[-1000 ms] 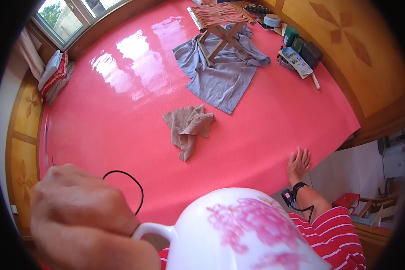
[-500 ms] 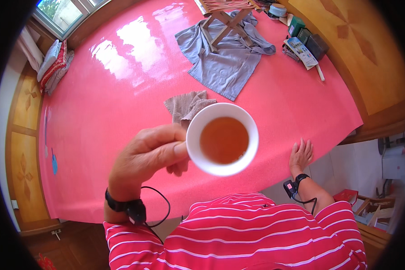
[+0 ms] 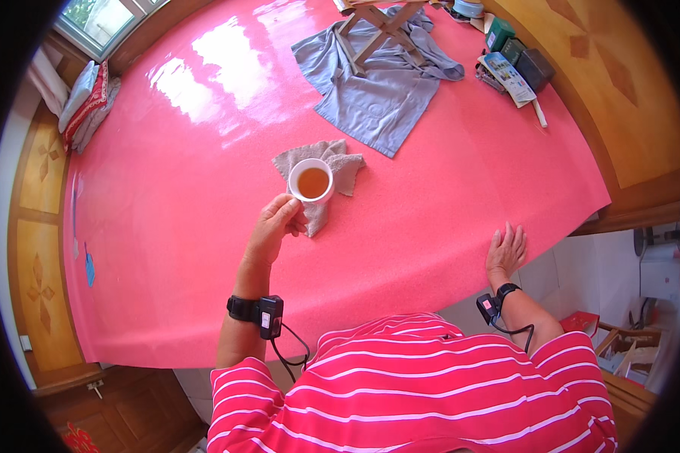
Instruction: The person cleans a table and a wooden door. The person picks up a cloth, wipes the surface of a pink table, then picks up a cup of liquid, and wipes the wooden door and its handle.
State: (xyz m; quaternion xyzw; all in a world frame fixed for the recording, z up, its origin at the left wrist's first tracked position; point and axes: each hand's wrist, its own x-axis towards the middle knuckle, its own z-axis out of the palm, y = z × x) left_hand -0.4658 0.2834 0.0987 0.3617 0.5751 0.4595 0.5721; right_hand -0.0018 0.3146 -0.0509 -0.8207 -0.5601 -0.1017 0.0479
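Observation:
My left hand [image 3: 281, 219] grips the handle of a white cup [image 3: 310, 198] with amber-brown liquid, seemingly tea, inside. The cup appears over a crumpled beige cloth [image 3: 346, 175]; whether it touches the cloth I cannot tell. Part of the cloth is hidden behind the cup and fingers. My right hand [image 3: 507, 253] lies flat with its fingers spread, near the front right edge of the pink covering [image 3: 204, 264]. Nothing is in that hand.
Farther back lies a blue-grey garment [image 3: 378, 106] under a folding wooden stand [image 3: 374, 34]. Small boxes [image 3: 510, 49] and a printed leaflet [image 3: 506, 79] sit at the far right. Folded textiles [image 3: 91, 106] are stacked at the far left.
My left hand has carried the cup away from me, down and slightly left, from close in front of my view to the beige cloth. My right hand has stayed in place.

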